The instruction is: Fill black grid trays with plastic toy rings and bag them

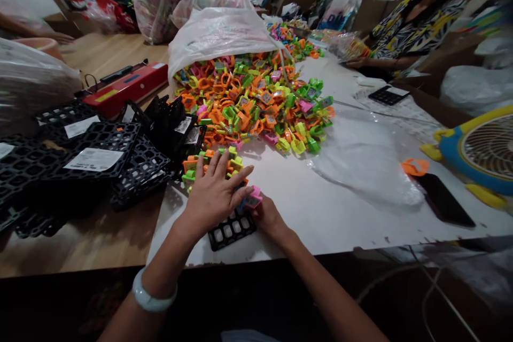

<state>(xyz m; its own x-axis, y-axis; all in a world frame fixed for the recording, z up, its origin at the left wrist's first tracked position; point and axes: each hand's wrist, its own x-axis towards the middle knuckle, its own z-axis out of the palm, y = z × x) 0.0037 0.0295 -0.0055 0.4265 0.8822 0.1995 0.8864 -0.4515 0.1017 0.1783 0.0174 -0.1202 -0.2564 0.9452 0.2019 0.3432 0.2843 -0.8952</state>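
A black grid tray [233,232] lies on the white sheet before me, its far part filled with small colourful toy watches [189,164]. My left hand [212,195] rests over those watches, palm down, fingers spread. At the tray's right side, my right hand [269,216] is closed on a pink toy watch [253,199], its fingers partly hidden. A bit of blue shows beside the pink one, mostly covered by my left thumb. Beyond my hands, a large heap of toy watches [248,101] in orange, green, yellow and pink spills from a white plastic bag [224,37].
Black grid trays [100,149] with white labels are piled at left, near a red sealing machine [128,88]. At right lie a clear plastic bag [360,160], a phone [447,200], an orange toy watch [415,166] and a fan [484,149]. A co-worker [417,26] sits across.
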